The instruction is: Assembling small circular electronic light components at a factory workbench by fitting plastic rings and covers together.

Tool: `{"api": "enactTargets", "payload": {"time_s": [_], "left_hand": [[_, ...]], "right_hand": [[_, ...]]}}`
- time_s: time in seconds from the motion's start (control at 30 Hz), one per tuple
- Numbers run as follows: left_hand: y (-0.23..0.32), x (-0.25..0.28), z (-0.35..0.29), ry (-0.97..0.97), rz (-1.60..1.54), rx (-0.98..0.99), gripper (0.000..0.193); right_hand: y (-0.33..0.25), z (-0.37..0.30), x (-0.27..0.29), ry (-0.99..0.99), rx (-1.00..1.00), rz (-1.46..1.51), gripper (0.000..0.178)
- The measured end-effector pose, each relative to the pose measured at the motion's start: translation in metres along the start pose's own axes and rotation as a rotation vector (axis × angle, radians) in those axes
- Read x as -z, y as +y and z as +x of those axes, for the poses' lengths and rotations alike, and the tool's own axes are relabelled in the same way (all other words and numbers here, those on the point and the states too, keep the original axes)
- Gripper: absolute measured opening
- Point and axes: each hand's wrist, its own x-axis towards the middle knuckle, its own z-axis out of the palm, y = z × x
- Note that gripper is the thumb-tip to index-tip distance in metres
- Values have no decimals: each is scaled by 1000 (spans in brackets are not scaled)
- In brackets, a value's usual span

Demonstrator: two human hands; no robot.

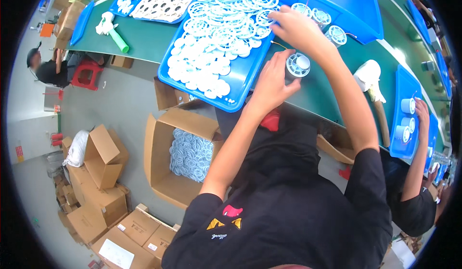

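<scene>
My left hand [273,83] curls round a white round housing [298,65] with a spoked top and a raised centre, upright on the green table. Its thumb and fingers lie on either side of the part. My right hand [299,29] reaches over the right edge of a blue tray [231,106], fingers bent and pressed to a white spoked ring [264,17]. A pile of such rings [211,28] fills the tray's far half, and white discs [197,69] cover the near half. A thin wire [279,44] shows between my hands.
Several similar housings [336,35] stand by a blue bin [361,23] beyond my right hand. A white-wrapped mallet [369,76] lies right; a green-handled tool [118,40] lies left. A co-worker's hand [422,117] touches a blue tray. An open carton [156,163] of rings sits below.
</scene>
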Motion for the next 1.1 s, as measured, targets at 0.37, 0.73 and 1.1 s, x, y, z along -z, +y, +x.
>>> {"api": "enactTargets", "payload": {"time_s": [0.37, 0.73, 1.1], "left_hand": [[-3, -1, -4, 74, 100, -20, 69], [3, 1, -3, 25, 73, 4, 62], [17, -11, -17, 64, 146, 54, 66]], "right_hand": [[17, -29, 37, -34, -37, 142, 23], [8, -162, 17, 42, -179, -52, 34], [-43, -152, 15, 352, -107, 413, 58]]}}
